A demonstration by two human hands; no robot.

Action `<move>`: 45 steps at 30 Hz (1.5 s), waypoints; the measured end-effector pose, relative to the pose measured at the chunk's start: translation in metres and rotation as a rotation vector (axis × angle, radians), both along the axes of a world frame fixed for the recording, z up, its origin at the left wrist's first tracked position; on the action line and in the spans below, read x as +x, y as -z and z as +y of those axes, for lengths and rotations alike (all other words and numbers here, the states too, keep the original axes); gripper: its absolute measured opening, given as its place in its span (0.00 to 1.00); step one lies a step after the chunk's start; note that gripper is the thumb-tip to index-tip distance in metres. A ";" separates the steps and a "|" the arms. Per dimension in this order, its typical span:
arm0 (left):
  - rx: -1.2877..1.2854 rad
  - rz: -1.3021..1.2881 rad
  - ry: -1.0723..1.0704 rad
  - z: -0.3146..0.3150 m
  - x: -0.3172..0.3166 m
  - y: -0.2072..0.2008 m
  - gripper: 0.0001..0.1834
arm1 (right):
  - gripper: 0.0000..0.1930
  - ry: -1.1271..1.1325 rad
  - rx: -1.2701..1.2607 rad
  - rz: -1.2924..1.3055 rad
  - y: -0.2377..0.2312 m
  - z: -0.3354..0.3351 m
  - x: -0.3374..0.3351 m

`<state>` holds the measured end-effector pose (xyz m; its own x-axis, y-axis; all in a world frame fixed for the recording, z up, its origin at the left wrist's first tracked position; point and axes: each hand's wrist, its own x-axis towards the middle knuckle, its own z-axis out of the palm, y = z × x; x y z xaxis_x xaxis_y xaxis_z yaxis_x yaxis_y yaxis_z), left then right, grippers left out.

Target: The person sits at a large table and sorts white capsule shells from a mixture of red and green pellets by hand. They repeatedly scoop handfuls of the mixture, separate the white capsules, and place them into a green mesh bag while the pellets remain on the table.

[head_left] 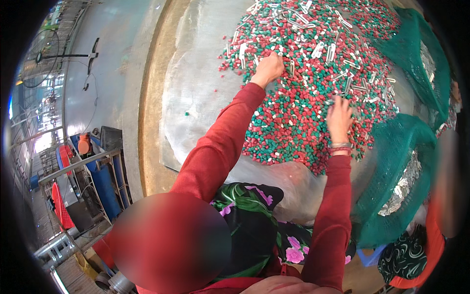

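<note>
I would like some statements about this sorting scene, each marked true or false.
1. Both hands rest on a heap of red and green pieces. True.
2. The left hand holds a blue cup. False: no cup is there.
3. Both sleeves are red. True.
4. The right hand is inside the green net bag. False: it lies on the heap.
5. The white metal clips lie mixed into the heap. True.

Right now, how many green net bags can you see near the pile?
2. One green net bag lies at the upper right edge of the pile of red and green pieces. The other sits lower right, holding silver metal parts. More may be hidden.
</note>
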<state>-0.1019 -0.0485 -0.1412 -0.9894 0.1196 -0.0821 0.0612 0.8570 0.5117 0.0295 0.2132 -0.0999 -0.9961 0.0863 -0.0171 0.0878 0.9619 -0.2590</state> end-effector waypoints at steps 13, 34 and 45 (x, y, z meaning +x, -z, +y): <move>0.131 -0.095 0.282 0.075 0.069 -0.080 0.19 | 0.11 -0.126 -0.548 0.237 -0.033 -0.031 0.052; 1.637 -0.409 -0.119 -0.051 0.013 -0.142 0.10 | 0.19 0.331 -0.704 0.060 0.023 0.120 -0.057; -0.024 -0.044 -0.480 -0.099 -0.011 -0.051 0.28 | 0.13 0.013 -0.176 -0.169 0.007 0.027 -0.021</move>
<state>-0.1128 -0.1471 -0.0903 -0.9281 -0.3518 -0.1220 -0.3650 0.7949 0.4846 0.0080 0.2400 -0.1066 -0.9766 0.0797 -0.1995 0.1559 0.9019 -0.4028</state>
